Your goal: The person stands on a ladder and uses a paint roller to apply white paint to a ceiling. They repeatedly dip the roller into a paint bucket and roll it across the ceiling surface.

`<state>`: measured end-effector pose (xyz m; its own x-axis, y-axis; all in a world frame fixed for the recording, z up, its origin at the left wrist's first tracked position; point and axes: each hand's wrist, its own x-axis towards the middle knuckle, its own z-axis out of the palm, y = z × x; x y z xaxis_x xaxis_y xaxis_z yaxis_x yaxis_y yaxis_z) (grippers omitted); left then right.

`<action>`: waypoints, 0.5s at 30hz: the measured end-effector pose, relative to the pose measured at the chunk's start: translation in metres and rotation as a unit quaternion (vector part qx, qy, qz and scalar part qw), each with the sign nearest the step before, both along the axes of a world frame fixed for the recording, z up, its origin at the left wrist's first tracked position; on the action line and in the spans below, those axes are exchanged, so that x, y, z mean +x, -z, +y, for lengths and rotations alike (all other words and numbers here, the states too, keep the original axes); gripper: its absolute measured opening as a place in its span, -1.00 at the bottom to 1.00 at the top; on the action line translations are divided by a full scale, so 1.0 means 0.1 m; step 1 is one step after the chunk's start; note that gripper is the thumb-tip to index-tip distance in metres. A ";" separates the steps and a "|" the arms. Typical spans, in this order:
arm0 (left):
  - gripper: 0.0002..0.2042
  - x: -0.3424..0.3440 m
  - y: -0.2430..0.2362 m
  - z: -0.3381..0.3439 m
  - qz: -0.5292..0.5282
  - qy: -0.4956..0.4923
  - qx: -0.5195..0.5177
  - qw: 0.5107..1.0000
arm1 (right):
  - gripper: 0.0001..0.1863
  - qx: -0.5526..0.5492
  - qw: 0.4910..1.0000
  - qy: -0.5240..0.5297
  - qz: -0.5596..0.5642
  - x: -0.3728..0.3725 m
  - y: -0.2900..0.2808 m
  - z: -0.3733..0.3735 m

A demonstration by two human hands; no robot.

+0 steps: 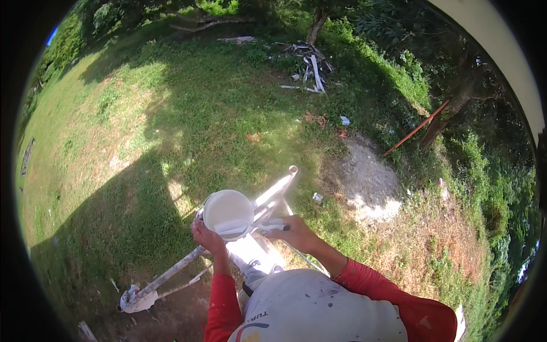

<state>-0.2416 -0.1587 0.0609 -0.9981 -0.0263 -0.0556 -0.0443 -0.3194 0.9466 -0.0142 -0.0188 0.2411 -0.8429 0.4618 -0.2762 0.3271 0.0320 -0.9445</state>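
A round white bucket [219, 199] with pale paint inside is in front of me, just left of centre. My left hand [208, 235] grips its left side near the rim, with the thumb and fingers partly hidden. My right hand [296, 233] is closed round the handle of a paint-covered tool that looks like a paint roller [231, 227]. Its white sleeve lies across the near side of the bucket's mouth. Below the bucket, my shoes [254, 264] stand on a narrow white board [245, 248], high above the ground.
Paint-spattered metal tubes [171, 276] slope away to the lower left, and a white tube [277, 188] juts out past the bucket. Grass lies far below. Beyond are a pile of scrap boards [313, 74], a grey mound [367, 174] and a leaning red bar [416, 128].
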 end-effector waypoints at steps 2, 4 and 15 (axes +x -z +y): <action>-0.71 0.00 -0.01 -0.01 0.009 0.015 0.010 1.000 | -0.56 -0.028 0.999 0.041 -0.014 0.06 -0.06 -0.02; -0.70 -0.04 -0.01 -0.03 0.012 0.027 0.003 1.000 | -0.53 -0.027 0.999 0.037 -0.006 0.16 -0.12 -0.03; -0.60 -0.02 -0.18 0.00 -0.038 0.008 0.032 0.999 | -0.49 -0.341 0.854 0.163 0.356 0.86 -0.45 0.17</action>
<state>-0.2434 -0.1590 0.0785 -0.9913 -0.0036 -0.1316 -0.1205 -0.3782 0.9179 0.0721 -0.0017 0.2858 -0.7661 0.6412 -0.0452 -0.4527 -0.5881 -0.6702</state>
